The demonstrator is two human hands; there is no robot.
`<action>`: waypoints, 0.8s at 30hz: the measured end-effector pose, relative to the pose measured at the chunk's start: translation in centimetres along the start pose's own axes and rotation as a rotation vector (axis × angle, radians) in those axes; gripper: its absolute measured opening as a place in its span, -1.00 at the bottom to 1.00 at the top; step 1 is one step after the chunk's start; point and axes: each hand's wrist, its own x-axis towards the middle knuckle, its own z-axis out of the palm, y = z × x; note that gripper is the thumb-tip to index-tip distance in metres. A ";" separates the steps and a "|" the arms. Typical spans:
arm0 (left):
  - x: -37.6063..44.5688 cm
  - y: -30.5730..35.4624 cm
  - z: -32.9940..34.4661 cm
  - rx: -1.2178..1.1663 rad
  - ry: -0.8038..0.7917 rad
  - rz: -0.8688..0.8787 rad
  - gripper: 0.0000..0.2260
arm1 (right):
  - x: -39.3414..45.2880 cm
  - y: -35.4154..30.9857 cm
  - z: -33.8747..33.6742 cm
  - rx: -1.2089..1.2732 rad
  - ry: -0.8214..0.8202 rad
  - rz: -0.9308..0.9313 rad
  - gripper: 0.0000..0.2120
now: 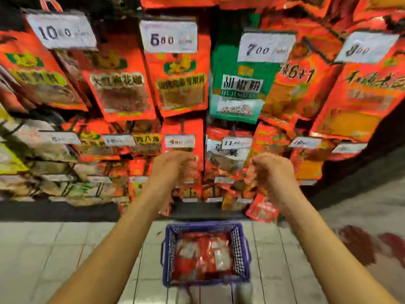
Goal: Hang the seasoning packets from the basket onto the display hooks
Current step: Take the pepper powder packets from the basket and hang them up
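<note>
A purple plastic basket (241, 249) stands on the tiled floor between my forearms, holding several red and white seasoning packets (203, 254). Both hands are raised in front of the lower rows of the hook display (182, 141). My left hand (173, 170) has its fingers curled against hanging red packets. My right hand (270, 175) is also curled, and a tilted red packet (262, 208) shows just below it. The frame is blurred, so I cannot tell whether either hand grips a packet.
Rows of red, orange and green packets hang from the wall with white price tags (169, 37) on the hook ends. A green pepper-powder packet (238, 88) hangs upper centre. Pale floor tiles (65, 249) stretch to the left, and red blotches (359, 244) mark the floor at right.
</note>
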 end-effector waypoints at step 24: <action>5.7 -57.5 -10.8 0.215 0.284 -0.910 -0.97 | 3.5 64.8 -5.4 -0.819 -0.340 0.912 -0.75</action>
